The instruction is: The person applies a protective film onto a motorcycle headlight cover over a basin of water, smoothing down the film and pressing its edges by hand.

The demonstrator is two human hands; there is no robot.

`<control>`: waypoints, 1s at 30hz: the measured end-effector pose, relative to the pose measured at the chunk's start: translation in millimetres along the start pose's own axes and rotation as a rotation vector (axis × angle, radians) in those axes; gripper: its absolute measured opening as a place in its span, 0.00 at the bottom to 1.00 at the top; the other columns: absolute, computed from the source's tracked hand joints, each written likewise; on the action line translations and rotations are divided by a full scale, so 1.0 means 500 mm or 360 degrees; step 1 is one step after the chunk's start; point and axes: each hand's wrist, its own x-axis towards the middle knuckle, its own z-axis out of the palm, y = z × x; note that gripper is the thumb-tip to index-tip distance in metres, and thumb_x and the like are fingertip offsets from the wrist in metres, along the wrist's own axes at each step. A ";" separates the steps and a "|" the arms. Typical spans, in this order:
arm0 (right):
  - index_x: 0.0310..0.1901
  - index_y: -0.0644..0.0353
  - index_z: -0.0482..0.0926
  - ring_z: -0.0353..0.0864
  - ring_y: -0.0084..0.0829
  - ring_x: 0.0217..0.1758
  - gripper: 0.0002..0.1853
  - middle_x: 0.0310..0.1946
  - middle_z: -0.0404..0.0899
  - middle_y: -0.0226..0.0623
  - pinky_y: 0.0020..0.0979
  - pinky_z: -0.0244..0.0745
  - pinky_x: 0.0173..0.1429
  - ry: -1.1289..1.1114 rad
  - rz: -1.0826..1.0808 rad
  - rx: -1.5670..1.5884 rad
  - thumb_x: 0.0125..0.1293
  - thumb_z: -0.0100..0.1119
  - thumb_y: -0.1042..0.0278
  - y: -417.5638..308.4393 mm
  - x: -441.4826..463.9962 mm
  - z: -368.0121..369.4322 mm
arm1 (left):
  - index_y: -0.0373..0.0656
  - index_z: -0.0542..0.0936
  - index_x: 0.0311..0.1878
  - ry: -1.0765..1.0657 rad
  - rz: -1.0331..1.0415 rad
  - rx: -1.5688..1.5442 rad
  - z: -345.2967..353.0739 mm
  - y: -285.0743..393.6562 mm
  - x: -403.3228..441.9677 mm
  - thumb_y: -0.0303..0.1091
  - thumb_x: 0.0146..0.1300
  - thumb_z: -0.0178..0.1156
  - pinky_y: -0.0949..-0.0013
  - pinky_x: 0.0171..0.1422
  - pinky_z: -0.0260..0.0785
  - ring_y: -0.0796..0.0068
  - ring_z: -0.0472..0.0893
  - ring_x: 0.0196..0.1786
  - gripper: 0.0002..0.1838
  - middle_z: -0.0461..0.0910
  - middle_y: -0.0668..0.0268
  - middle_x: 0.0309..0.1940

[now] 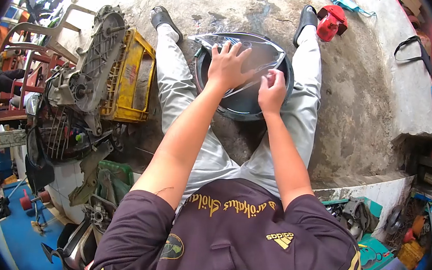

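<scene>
Clear, pointed plastic panel [263, 52], prob. a lamp lens or visor, lies across the mouth of a dark round basin [240, 115], upper centre of the frame. Its tip points L, its squared-off corner R. Looks thin, so I'd guess it's light & fairly stiff, w/ a bit of flex. Glossy face, prob. slippery, esp. if wet; can't tell from here how wet it is. Bare edges & that long tip are what I'd expect to chip or crack, and the face would prob. scratch easily. Best hold, IMO: thumb & fingertips on the R edge near the corner, flat palm on the broad middle for support, no load on the tip.

My L hand [227, 67] is spread wide, palm down on the panel's face, pressing rather than gripping. My R hand [272, 91] is curled, fingers drawn in to the thumb, in what looks like a pinch on the near R edge.

Basin sits btwn my legs, light grey trousers [301, 109] either side. Further out: yellow crate [118, 99] & greasy engine casing [90, 63] at L, red plastic part [330, 23] upper R, stained concrete floor [354, 101] all round.
</scene>
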 end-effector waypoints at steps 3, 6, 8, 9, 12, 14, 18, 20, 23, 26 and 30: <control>0.51 0.61 0.81 0.84 0.36 0.36 0.12 0.38 0.82 0.40 0.38 0.81 0.45 -0.0192 -0.0231 0.0027 0.68 0.69 0.80 -0.008 -0.007 -0.007 | 0.62 0.79 0.78 -0.0019 -0.0012 -0.0039 -0.001 0.001 0.003 0.70 0.65 0.66 0.34 0.83 0.55 0.50 0.70 0.82 0.41 0.76 0.59 0.78; 0.52 0.61 0.81 0.84 0.34 0.35 0.13 0.35 0.82 0.38 0.38 0.80 0.44 0.0006 0.0098 0.0120 0.68 0.70 0.79 0.002 0.012 -0.004 | 0.62 0.79 0.78 -0.0046 -0.0016 -0.0016 -0.006 0.002 0.001 0.70 0.65 0.66 0.33 0.84 0.55 0.50 0.70 0.82 0.41 0.76 0.59 0.78; 0.52 0.60 0.82 0.83 0.31 0.34 0.13 0.33 0.81 0.36 0.37 0.80 0.43 0.0036 0.0156 0.0143 0.68 0.72 0.78 0.003 0.009 -0.002 | 0.63 0.78 0.78 -0.0035 -0.0009 -0.0005 -0.007 0.003 0.001 0.70 0.65 0.66 0.33 0.84 0.54 0.50 0.70 0.82 0.41 0.76 0.59 0.78; 0.51 0.60 0.82 0.83 0.31 0.34 0.13 0.33 0.81 0.35 0.37 0.80 0.43 -0.0046 0.0056 0.0084 0.68 0.72 0.78 0.003 0.004 -0.003 | 0.63 0.78 0.78 -0.0037 -0.0010 -0.0003 -0.006 0.003 0.001 0.70 0.65 0.66 0.33 0.84 0.54 0.50 0.70 0.82 0.41 0.76 0.59 0.78; 0.51 0.60 0.82 0.83 0.30 0.33 0.13 0.33 0.82 0.35 0.35 0.80 0.43 -0.0203 -0.0063 0.0068 0.67 0.73 0.77 0.001 -0.004 -0.008 | 0.63 0.78 0.78 -0.0029 -0.0015 -0.0013 -0.005 0.003 0.002 0.70 0.65 0.66 0.33 0.84 0.55 0.50 0.70 0.82 0.41 0.76 0.59 0.78; 0.50 0.61 0.82 0.83 0.30 0.34 0.12 0.33 0.82 0.36 0.35 0.80 0.43 -0.0117 0.0060 0.0077 0.67 0.72 0.78 -0.002 0.004 -0.010 | 0.63 0.79 0.78 -0.0027 -0.0009 -0.0012 -0.004 0.002 0.002 0.70 0.65 0.66 0.33 0.83 0.55 0.50 0.70 0.82 0.41 0.76 0.59 0.78; 0.49 0.61 0.82 0.84 0.34 0.35 0.11 0.34 0.83 0.37 0.37 0.81 0.43 0.0010 -0.0073 -0.0014 0.68 0.71 0.79 0.000 0.001 0.002 | 0.62 0.79 0.78 -0.0040 -0.0015 -0.0013 -0.007 0.001 0.002 0.70 0.65 0.66 0.34 0.83 0.56 0.50 0.70 0.82 0.41 0.76 0.59 0.78; 0.50 0.61 0.82 0.84 0.35 0.34 0.11 0.35 0.83 0.38 0.37 0.81 0.43 -0.0077 -0.0208 0.0011 0.67 0.71 0.78 -0.002 -0.003 -0.001 | 0.62 0.79 0.78 -0.0026 -0.0012 -0.0021 -0.005 0.000 0.003 0.70 0.65 0.66 0.34 0.83 0.56 0.50 0.70 0.82 0.41 0.76 0.59 0.77; 0.50 0.61 0.82 0.85 0.34 0.35 0.12 0.35 0.83 0.37 0.37 0.81 0.44 -0.0032 0.0042 0.0067 0.67 0.71 0.78 0.014 0.008 -0.003 | 0.62 0.79 0.78 -0.0041 0.0000 -0.0003 -0.006 0.001 0.003 0.70 0.65 0.66 0.33 0.83 0.56 0.50 0.71 0.82 0.41 0.76 0.59 0.78; 0.50 0.62 0.82 0.85 0.32 0.35 0.12 0.35 0.84 0.38 0.37 0.82 0.44 0.0044 -0.0041 -0.0017 0.67 0.72 0.78 0.009 0.006 0.003 | 0.62 0.79 0.78 -0.0037 -0.0010 -0.0027 -0.008 0.002 0.002 0.70 0.65 0.66 0.33 0.83 0.56 0.50 0.71 0.82 0.41 0.76 0.60 0.78; 0.50 0.61 0.82 0.85 0.32 0.36 0.11 0.36 0.84 0.38 0.36 0.82 0.45 -0.0259 -0.0277 0.0075 0.67 0.71 0.78 -0.007 -0.001 -0.012 | 0.62 0.79 0.77 -0.0035 -0.0011 -0.0004 -0.005 0.004 0.004 0.70 0.65 0.66 0.33 0.82 0.56 0.51 0.70 0.82 0.41 0.76 0.60 0.78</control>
